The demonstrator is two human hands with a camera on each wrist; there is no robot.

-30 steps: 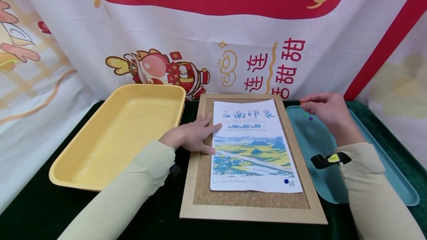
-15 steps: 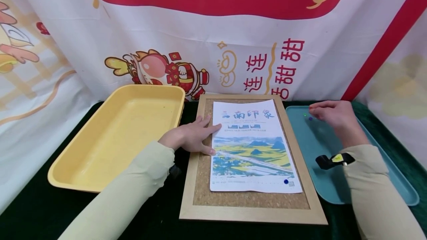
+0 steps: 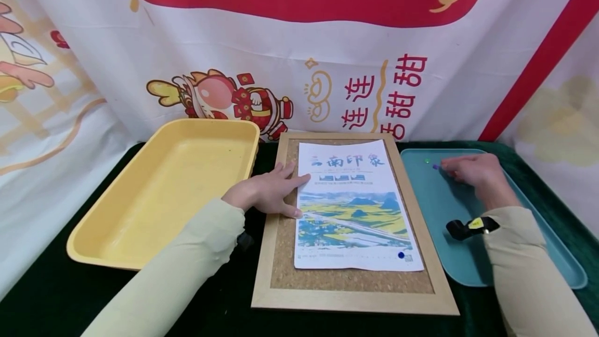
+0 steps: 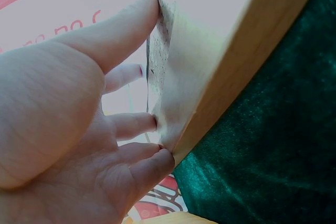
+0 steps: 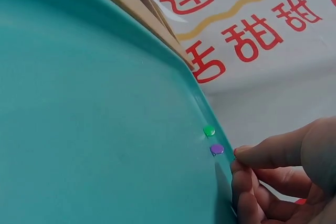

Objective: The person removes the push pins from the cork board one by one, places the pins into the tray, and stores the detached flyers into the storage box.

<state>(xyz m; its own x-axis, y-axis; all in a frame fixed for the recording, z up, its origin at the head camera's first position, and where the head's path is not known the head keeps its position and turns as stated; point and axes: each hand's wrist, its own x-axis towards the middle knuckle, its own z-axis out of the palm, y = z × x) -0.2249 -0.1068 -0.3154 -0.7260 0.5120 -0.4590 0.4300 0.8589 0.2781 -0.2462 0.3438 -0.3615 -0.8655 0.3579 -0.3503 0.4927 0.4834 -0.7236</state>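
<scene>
My left hand lies spread over the left side of a wood-framed corkboard, thumb and fingertips reaching onto a printed sheet. A dark blue thumbtack sits at the sheet's lower right corner. Over the far part of a teal tray, my right hand pinches a small red thumbtack; only a bit of it shows between thumb and fingers. Close to those fingertips, a purple thumbtack and a green thumbtack lie in the tray.
A deep yellow tray stands left of the board. Dark green cloth covers the table. A printed white curtain hangs directly behind the trays and board.
The right hand has moved a little right and toward me, lowering over the teal tray beside the purple thumbtack. The left hand stays in place on the board.
</scene>
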